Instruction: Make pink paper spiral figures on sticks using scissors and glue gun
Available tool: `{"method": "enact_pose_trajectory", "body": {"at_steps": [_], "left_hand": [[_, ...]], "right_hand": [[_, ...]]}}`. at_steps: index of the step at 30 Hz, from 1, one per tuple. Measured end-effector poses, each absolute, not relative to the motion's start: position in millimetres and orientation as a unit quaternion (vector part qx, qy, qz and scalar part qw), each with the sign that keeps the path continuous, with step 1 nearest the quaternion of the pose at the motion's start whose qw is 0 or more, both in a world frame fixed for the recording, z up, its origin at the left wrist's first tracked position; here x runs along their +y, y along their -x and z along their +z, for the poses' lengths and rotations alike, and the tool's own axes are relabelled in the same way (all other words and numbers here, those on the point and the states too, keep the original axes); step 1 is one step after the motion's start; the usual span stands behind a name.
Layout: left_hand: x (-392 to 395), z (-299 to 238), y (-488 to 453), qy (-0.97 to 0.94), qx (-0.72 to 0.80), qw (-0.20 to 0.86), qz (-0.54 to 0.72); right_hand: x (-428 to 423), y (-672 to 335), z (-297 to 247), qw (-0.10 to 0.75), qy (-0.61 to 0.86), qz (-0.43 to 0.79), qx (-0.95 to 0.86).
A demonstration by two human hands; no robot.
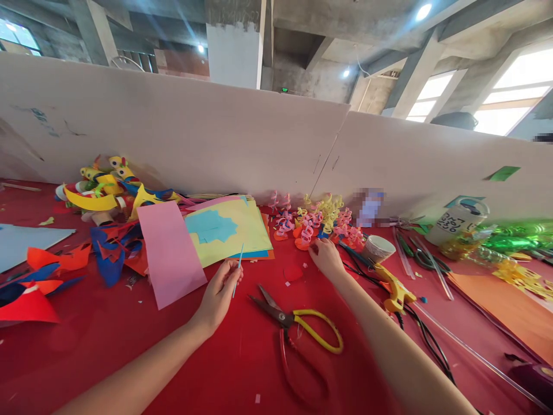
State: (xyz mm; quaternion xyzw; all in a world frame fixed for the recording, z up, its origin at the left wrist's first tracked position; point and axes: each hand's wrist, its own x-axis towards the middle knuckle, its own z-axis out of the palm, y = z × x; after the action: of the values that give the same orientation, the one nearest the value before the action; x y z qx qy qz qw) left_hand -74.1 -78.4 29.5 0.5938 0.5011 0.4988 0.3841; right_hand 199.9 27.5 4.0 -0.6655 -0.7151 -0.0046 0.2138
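My left hand [222,293] pinches a thin light-blue paper strip [238,271], held upright over the red table. Further right, my right hand [327,257] reaches to a cluster of curled paper pieces, its fingers bent down beside a pink paper spiral on an orange disc [302,245]. What those fingertips grip, if anything, is hidden. Yellow paper curls [330,210] stand just behind. Between my forearms lie scissors [283,318] with one yellow and one red handle, blades apart. Near my left hand rest a pink sheet [170,253] and a yellow sheet [233,222] carrying blue paper pieces [213,227].
A yellow glue gun [391,288] with dark cables and a paper cup [379,249] sit right of my right hand. Beyond are pliers [427,253], a white container [458,222], green plastic bottles [518,236] and orange sheets [505,305]. Colourful paper figures [108,184] crowd the left. A white partition [194,132] borders the table's back.
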Motion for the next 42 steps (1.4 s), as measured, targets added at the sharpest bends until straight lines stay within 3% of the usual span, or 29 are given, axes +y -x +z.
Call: {"method": "enact_pose_trajectory", "body": {"at_steps": [24, 33, 35, 39, 42], "left_hand": [[-78, 29, 74, -0.59, 0.504, 0.384, 0.5], [-78, 29, 74, -0.586, 0.523, 0.371, 0.495], [-79, 31, 73, -0.586, 0.529, 0.367, 0.492], [-79, 33, 72, -0.579, 0.54, 0.374, 0.484], [-78, 32, 74, -0.58, 0.541, 0.373, 0.481]], "right_hand": [[29, -203, -2, 0.24, 0.664, -0.003, -0.708], [1, -203, 27, 0.262, 0.652, 0.038, -0.711], [-24, -196, 43, 0.244, 0.642, 0.072, -0.724], [-92, -174, 68, 0.06, 0.569, 0.284, -0.77], [-132, -161, 69, 0.019, 0.594, 0.249, -0.765]]}}
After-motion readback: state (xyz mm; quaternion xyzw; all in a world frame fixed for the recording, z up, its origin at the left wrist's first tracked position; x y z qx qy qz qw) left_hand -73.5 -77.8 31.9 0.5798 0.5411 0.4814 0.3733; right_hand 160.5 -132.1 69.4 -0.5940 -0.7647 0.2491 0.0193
